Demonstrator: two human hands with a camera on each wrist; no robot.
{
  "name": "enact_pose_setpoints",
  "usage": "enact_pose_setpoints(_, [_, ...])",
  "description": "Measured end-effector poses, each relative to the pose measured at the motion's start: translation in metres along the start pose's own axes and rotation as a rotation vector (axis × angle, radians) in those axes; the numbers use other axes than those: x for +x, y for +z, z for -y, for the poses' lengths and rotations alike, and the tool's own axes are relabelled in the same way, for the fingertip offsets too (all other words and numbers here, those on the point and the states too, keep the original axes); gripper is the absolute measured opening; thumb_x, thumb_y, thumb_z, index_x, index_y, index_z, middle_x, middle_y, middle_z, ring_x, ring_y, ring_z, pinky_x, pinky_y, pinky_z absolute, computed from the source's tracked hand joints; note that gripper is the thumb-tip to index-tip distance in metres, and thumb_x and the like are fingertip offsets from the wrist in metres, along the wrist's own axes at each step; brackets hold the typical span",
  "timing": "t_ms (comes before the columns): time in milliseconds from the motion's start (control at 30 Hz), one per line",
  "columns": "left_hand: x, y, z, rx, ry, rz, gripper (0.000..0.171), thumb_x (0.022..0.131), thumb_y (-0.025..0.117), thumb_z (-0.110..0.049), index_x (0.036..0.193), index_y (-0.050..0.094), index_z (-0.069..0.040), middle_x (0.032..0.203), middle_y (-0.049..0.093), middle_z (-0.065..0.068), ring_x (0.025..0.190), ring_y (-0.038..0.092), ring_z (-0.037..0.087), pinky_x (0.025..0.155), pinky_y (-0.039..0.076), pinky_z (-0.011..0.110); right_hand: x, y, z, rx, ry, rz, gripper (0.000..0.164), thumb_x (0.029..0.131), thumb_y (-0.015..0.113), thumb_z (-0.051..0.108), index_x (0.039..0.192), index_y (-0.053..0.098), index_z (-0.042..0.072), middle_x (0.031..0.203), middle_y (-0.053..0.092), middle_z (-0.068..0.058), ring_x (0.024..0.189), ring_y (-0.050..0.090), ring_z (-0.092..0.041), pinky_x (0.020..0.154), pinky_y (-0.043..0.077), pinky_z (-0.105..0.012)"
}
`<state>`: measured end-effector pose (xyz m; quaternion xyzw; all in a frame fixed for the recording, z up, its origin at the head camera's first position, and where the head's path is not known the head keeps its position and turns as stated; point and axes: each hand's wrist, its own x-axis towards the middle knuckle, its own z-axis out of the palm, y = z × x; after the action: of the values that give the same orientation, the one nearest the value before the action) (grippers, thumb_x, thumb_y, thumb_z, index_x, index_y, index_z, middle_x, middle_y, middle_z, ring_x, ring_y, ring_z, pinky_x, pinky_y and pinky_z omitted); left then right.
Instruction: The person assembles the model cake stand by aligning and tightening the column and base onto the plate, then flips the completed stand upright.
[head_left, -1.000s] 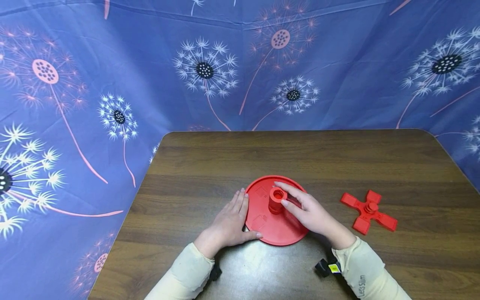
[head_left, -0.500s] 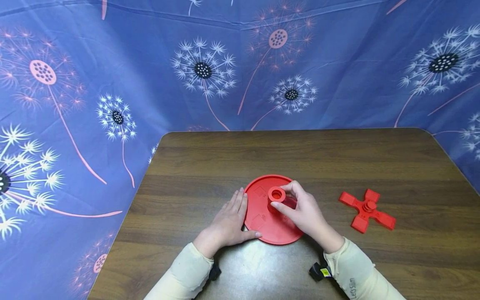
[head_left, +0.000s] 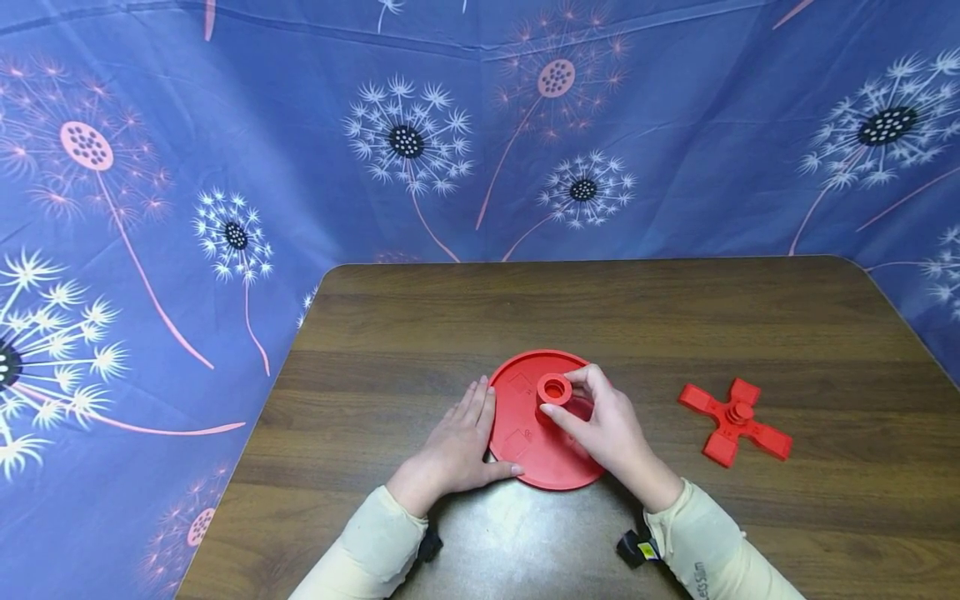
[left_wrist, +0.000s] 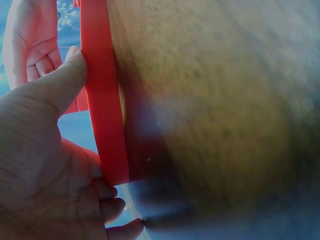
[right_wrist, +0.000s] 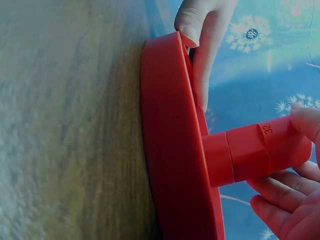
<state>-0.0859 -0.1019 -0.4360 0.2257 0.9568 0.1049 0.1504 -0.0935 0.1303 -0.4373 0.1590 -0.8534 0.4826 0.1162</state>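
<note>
A large red round plate [head_left: 525, 454] with a raised rim lies on the table, a post standing up from its middle. On that post [right_wrist: 216, 157] sits a hollow red sleeve [right_wrist: 254, 150] marked 32, its open top facing up. My right hand [head_left: 611, 429] pinches the upper part of the sleeve between thumb and fingers. My left hand [head_left: 461, 442] lies against the plate's left side, fingers straight along the edge and thumb on the near rim. In the left wrist view, the thumb [left_wrist: 72, 75] presses at the rim.
A red four-armed cross piece [head_left: 738, 421] with a threaded stub at its centre lies on the wooden table [head_left: 420, 308], to the right of the plate. Behind the table hangs a blue cloth [head_left: 450, 217] with a dandelion print. Black wrist cameras sit under both sleeves.
My right hand has turned about the sleeve and shifted left, its fingers moving from the far side of the top to its right side. The left hand stays in place.
</note>
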Motion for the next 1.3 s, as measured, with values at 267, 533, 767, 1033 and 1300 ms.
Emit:
enact_pose_setpoints(267, [0.001, 0.001, 0.000, 0.011, 0.004, -0.006, 0.112, 0.081, 0.059, -0.071, 0.155, 0.013, 0.000, 0.162, 0.007, 0.015, 0.149, 0.007, 0.029, 0.114, 0.027, 0.048, 0.004, -0.009, -0.003, 0.083, -0.067, 0.061, 0.052, 0.085, 0.076, 0.009, 0.129, 0.049, 0.003, 0.120, 0.066, -0.011, 0.110, 0.063, -0.024, 0.094, 0.050, -0.033])
enact_pose_setpoints(533, [0.001, 0.001, 0.001, 0.019, 0.006, -0.005, 0.112, 0.082, 0.059, -0.071, 0.155, 0.013, 0.000, 0.162, 0.006, 0.016, 0.149, 0.007, 0.030, 0.115, 0.026, 0.048, 0.011, -0.021, -0.006, 0.218, -0.063, 0.284, 0.050, 0.096, 0.059, 0.005, 0.145, 0.045, 0.005, 0.141, 0.051, -0.012, 0.128, 0.049, -0.025, 0.101, 0.039, -0.017])
enact_pose_setpoints(767, [0.001, 0.002, 0.001, 0.022, 0.015, -0.018, 0.112, 0.082, 0.059, -0.071, 0.155, 0.013, 0.001, 0.162, 0.007, 0.017, 0.148, 0.009, 0.030, 0.114, 0.028, 0.049, 0.011, -0.020, -0.009, 0.183, -0.041, 0.276, 0.041, 0.095, 0.062, 0.007, 0.135, 0.056, 0.007, 0.128, 0.062, -0.006, 0.114, 0.059, -0.019, 0.093, 0.046, -0.020])
enact_pose_setpoints(1033, [0.000, 0.001, 0.000, 0.025, 0.015, -0.020, 0.112, 0.082, 0.059, -0.071, 0.155, 0.013, 0.002, 0.162, 0.007, 0.017, 0.148, 0.010, 0.030, 0.113, 0.029, 0.049, 0.007, -0.012, -0.002, 0.146, 0.017, 0.131, 0.038, 0.084, 0.076, 0.005, 0.119, 0.061, 0.006, 0.112, 0.068, -0.007, 0.098, 0.068, -0.022, 0.087, 0.054, -0.041])
enact_pose_setpoints(1300, [-0.001, 0.000, 0.000, 0.000, 0.006, -0.006, 0.112, 0.082, 0.060, -0.070, 0.155, 0.013, 0.001, 0.162, 0.006, 0.016, 0.149, 0.009, 0.030, 0.114, 0.027, 0.049, 0.003, -0.004, 0.007, -0.005, 0.052, -0.009, 0.039, 0.076, 0.085, 0.019, 0.108, 0.063, 0.011, 0.101, 0.071, -0.002, 0.084, 0.072, -0.021, 0.074, 0.057, -0.045])
